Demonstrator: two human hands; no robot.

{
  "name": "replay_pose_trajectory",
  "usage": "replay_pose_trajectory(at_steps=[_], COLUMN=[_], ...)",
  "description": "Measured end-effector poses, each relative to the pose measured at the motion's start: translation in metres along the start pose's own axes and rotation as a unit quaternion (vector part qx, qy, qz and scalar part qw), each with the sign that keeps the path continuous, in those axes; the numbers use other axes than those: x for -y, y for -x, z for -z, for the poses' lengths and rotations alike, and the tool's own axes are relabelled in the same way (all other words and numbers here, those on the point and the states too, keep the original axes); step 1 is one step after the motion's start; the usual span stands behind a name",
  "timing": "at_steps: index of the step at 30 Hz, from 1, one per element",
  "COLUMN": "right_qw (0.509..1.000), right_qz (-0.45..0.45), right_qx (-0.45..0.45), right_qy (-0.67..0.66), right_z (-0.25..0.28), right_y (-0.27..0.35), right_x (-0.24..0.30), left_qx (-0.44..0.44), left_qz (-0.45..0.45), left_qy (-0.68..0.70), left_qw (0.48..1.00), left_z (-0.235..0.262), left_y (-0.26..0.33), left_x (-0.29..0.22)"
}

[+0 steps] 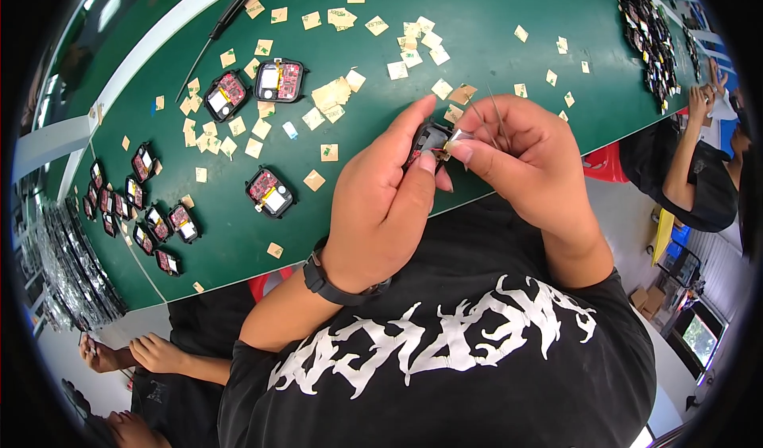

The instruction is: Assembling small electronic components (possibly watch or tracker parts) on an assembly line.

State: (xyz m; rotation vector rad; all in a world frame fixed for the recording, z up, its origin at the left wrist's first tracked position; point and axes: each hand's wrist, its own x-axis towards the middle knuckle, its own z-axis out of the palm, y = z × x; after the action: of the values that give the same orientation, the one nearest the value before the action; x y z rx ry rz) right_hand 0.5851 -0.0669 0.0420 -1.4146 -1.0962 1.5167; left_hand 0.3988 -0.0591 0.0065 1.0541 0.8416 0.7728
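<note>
My left hand (pixel 381 201) grips a small black electronic module (pixel 429 139) with red inside, held up over the near edge of the green table (pixel 493 27). My right hand (pixel 528 150) meets it from the right, holding thin metal tweezers (pixel 486 118) and pinching a small silvery piece at the module's edge. A black wristband sits on my left wrist. Most of the module is hidden by my fingers.
Three open black-and-red modules (pixel 272 192) (pixel 279 80) (pixel 226 95) lie on the table among several tan paper squares (pixel 332 94). A black-handled screwdriver (pixel 218 27) lies far left. More modules are rowed at left (pixel 151 225) and far right (pixel 648 34). Other people sit at right (pixel 691 170) and lower left (pixel 151 356).
</note>
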Motion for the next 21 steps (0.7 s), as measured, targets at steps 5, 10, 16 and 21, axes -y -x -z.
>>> replay_pose_trajectory(at_steps=[5,10,16,21], right_qw=[1.0,0.999,0.974,0.987], right_qz=[-0.023,0.022,0.09,0.052], right_qx=[-0.008,-0.028,-0.032,-0.049], right_qy=[0.014,0.028,0.208,0.143], right_z=[-0.001,-0.007,-0.003,-0.008], right_y=[0.003,0.005,0.003,0.006], right_x=[0.008,0.004,0.0,-0.002], left_qx=[-0.01,-0.016,-0.019,-0.012], left_qz=[-0.012,-0.019,-0.044,-0.061], left_qy=[-0.014,-0.039,-0.069,-0.125], left_qw=[1.0,0.999,0.996,0.99], left_z=[-0.003,-0.003,-0.003,-0.003], left_y=[0.0,0.001,0.001,0.002], left_x=[0.003,0.005,0.006,0.001])
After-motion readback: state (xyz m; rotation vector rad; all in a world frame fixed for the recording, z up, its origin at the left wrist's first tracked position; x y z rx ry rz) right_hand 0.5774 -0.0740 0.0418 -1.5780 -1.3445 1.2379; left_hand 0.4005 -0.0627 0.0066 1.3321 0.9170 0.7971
